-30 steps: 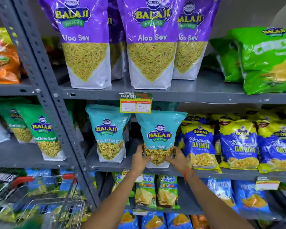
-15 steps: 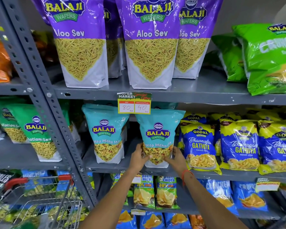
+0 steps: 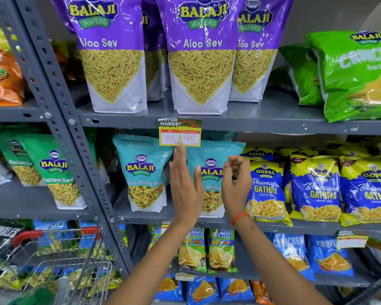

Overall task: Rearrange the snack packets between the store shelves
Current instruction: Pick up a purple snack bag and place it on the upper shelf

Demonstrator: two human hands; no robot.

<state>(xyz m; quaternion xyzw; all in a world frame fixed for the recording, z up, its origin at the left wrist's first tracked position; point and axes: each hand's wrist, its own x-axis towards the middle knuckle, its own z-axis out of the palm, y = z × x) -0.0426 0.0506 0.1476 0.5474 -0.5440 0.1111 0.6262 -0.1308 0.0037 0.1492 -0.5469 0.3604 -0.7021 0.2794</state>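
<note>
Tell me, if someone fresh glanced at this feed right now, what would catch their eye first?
Probably the big purple Aloo Sev pouches standing along the top shelf, filling the upper centre. Next, the left hand and right hand, both raised empty in front of a teal Balaji pouch on the middle shelf, just under the yellow price tag reading 80 and 40.

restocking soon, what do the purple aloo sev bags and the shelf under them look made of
Aloo Sev bags: glossy plastic film, judging by bright glare streaks and wrinkles. Shelf: probably grey painted metal, with a perforated bolted upright and small chips along its edge.
</note>
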